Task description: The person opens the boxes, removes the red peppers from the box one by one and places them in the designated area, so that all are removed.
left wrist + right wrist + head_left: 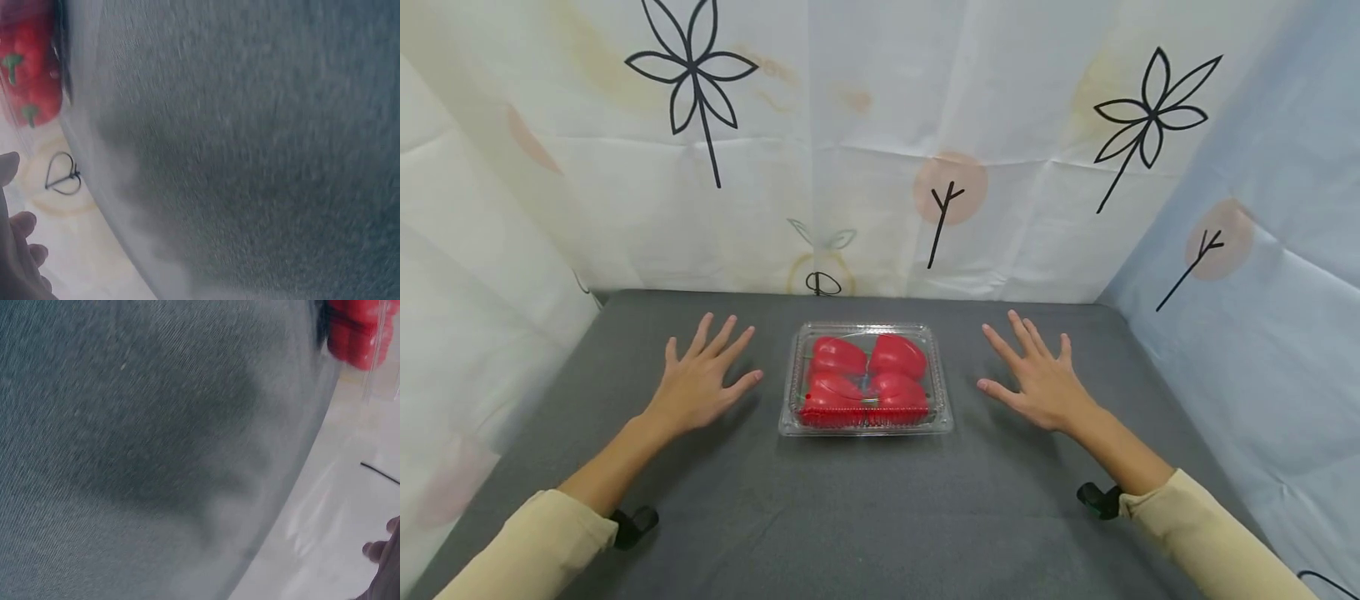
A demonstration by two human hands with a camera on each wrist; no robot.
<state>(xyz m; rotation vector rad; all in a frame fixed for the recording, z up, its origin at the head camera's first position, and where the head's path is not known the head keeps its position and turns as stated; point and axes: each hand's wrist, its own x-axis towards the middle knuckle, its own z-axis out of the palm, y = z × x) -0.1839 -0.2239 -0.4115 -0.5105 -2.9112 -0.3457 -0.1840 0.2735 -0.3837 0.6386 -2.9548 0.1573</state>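
Note:
A clear plastic clamshell box (792, 417) with its lid down sits mid-table, holding several red bell peppers (898, 357). Green stems show on the peppers (31, 94) in the left wrist view. My left hand (696, 387) hovers to the left of the box, fingers spread, touching nothing. On the other side, my right hand (1041, 383) is likewise spread in the air, apart from the box. Part of the box with its red peppers (359, 334) appears at the upper right of the right wrist view.
A grey cloth covers the table (865, 517). Behind it hangs a white curtain (865, 100) with flower and tree drawings, and more curtain (1285, 275) closes off the right side. A dark cable (1326, 577) lies at the lower right corner.

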